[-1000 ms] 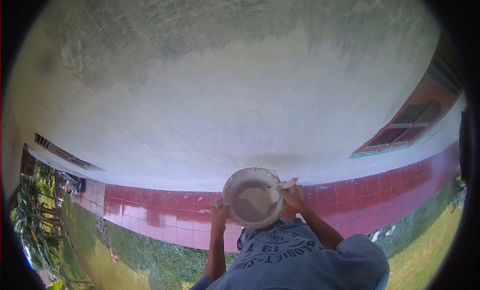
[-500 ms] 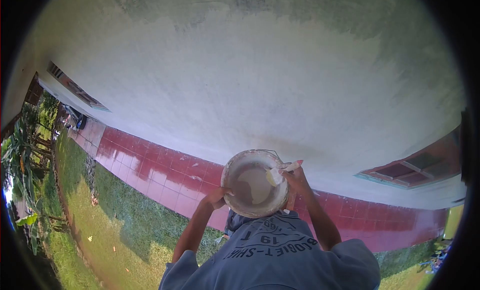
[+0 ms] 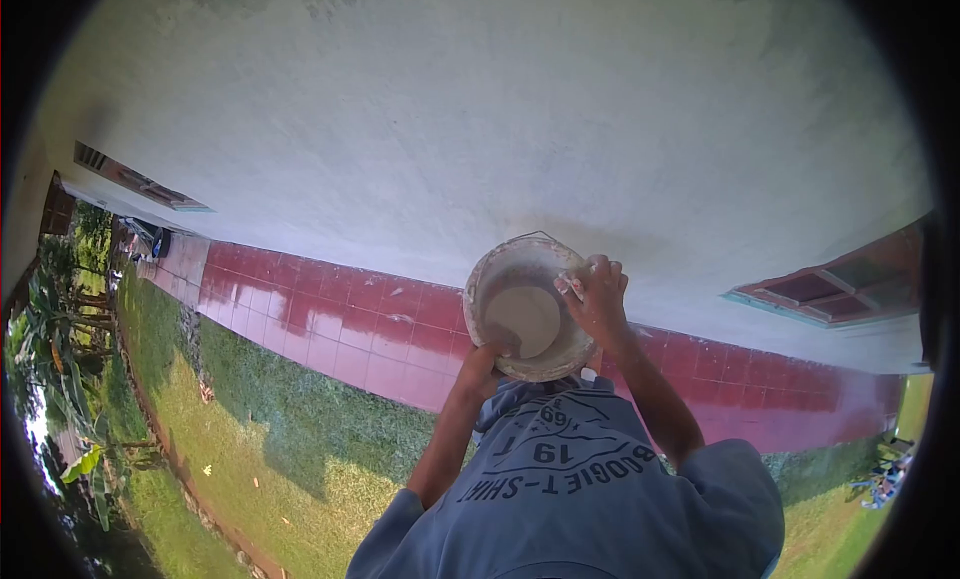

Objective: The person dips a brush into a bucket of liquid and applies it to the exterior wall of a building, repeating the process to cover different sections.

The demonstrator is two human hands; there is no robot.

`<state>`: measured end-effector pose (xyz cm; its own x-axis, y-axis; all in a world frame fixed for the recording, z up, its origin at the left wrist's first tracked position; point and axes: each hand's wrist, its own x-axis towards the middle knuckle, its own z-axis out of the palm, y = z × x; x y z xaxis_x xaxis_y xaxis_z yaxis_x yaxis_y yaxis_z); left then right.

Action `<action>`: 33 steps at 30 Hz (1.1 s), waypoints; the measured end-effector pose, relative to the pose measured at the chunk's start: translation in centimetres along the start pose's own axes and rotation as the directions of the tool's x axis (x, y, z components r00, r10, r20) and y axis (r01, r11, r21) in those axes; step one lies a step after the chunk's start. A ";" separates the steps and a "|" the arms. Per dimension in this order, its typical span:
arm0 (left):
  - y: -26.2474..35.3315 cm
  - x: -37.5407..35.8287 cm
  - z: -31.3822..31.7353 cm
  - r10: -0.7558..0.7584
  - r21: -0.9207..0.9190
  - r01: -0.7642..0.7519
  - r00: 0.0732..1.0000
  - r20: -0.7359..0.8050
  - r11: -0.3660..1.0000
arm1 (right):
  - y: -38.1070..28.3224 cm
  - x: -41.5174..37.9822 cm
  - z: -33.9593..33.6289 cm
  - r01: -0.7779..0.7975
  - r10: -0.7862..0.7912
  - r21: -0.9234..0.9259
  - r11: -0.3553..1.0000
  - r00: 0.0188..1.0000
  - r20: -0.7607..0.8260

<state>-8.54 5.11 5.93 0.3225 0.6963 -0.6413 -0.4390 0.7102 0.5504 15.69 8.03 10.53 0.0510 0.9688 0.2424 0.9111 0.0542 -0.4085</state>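
Note:
A paint-smeared bucket [image 3: 478,291] is held up in front of my chest, with pale, whitish paint [image 3: 526,321] pooled inside and a thin wire handle at its far rim. My left hand [image 3: 483,365] grips the near left rim, thumb over the edge. At the right rim is my right hand [image 3: 602,297], its fingers curled round a paintbrush [image 3: 570,283]. Only a small whitish part of the brush shows at the fingertips; the rest is hidden by the hand.
A pale painted wall [image 3: 400,129] rises ahead, with patchy darker areas at the top. A window [image 3: 830,284] is set in it at right, another [image 3: 145,179] at far left. Red tiles [image 3: 330,299] run along its foot, bordered by grass [image 3: 300,429].
The bucket has shifted up and to the right in view, and the paint inside has moved. My right hand has turned, so the brush's white bristles and reddish handle tip no longer show.

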 end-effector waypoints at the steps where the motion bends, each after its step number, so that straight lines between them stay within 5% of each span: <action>1: -0.4 0.1 0.3 0.027 0.028 -0.026 0.999 -0.031 0.999 | 0.0 -0.2 0.7 -0.010 0.010 0.001 1.000 1.000 0.003; 4: -1.1 0.8 0.4 0.107 -0.001 -0.107 0.994 -0.012 0.994 | -0.1 0.2 2.7 -0.096 0.082 0.085 0.992 0.985 0.154; 6: -1.6 1.2 0.3 0.096 -0.018 -0.097 0.995 -0.034 0.995 | -0.4 0.8 3.1 -0.381 0.277 0.325 0.866 0.905 0.323; 15: -3.4 3.3 -0.8 0.058 -0.117 -0.067 0.995 -0.077 0.991 | 1.5 1.6 11.4 -0.182 0.112 0.218 0.959 0.948 0.299; 25: -4.9 4.3 -0.8 0.163 -0.207 -0.174 0.984 -0.068 0.963 | 3.3 2.3 13.5 -0.266 0.089 0.368 0.891 0.897 0.433; 28: -4.7 4.1 -0.3 0.114 -0.201 -0.143 0.982 -0.149 0.969 | 3.1 3.6 10.5 -0.307 0.062 0.501 0.809 0.892 0.447; 30: -4.8 4.0 0.1 0.115 -0.208 -0.155 0.974 -0.194 0.966 | 2.9 4.1 9.0 -0.666 0.076 0.691 0.282 0.733 0.676; 31: -4.9 4.2 0.5 0.101 -0.207 -0.152 0.966 -0.238 0.966 | 3.6 4.4 9.0 -0.684 0.043 0.694 0.223 0.718 0.695; 33: -5.5 4.9 0.2 0.176 -0.209 -0.218 0.963 -0.202 0.953 | 4.0 3.2 8.9 -0.425 0.067 0.737 0.526 0.884 0.462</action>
<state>-4.33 4.60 -0.13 0.0643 0.7750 -0.6287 -0.6639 0.5036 0.5529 15.87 13.54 1.86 -0.0826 0.9721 -0.2196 0.1566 -0.2049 -0.9662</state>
